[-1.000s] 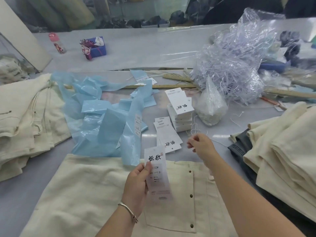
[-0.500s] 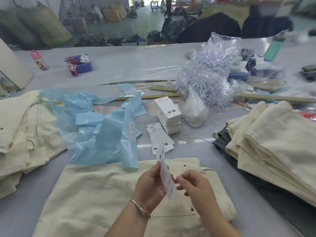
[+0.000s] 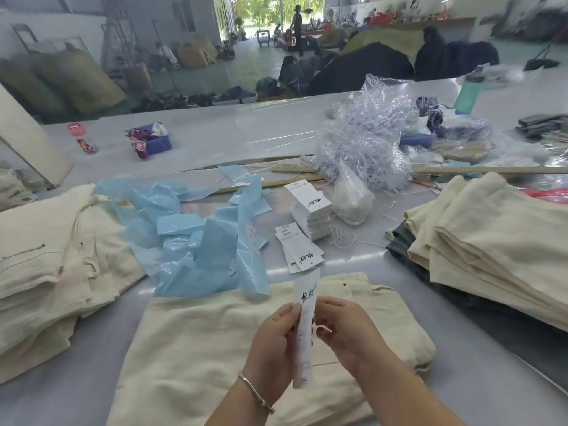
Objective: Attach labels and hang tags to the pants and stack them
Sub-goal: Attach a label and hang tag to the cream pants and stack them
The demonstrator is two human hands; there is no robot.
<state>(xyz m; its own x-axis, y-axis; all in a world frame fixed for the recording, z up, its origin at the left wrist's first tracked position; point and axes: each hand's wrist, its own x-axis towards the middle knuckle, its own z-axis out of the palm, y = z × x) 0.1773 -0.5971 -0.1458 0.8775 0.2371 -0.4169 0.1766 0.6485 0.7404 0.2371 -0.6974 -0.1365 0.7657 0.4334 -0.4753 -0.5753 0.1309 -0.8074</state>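
Head view: held upright between both hands above cream pants point(image 3: 215, 348) spread flat on the grey desk point(image 3: 46, 404), a white hang tag point(image 3: 304, 330). Left hand point(image 3: 273, 348) pinching its left edge with thumb and fingers; right hand point(image 3: 344, 330) curled at its right edge, probably pinching too, though fingertips blurred. Behind, a tag stack point(image 3: 309, 207), loose tags point(image 3: 299, 249), crumpled blue plastic point(image 3: 196, 238). Folded cream pants piled left point(image 3: 46, 256) and right point(image 3: 498, 241).

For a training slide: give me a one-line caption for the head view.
Both hands, left hand and right hand, pinch a white hang tag above folded cream pants.
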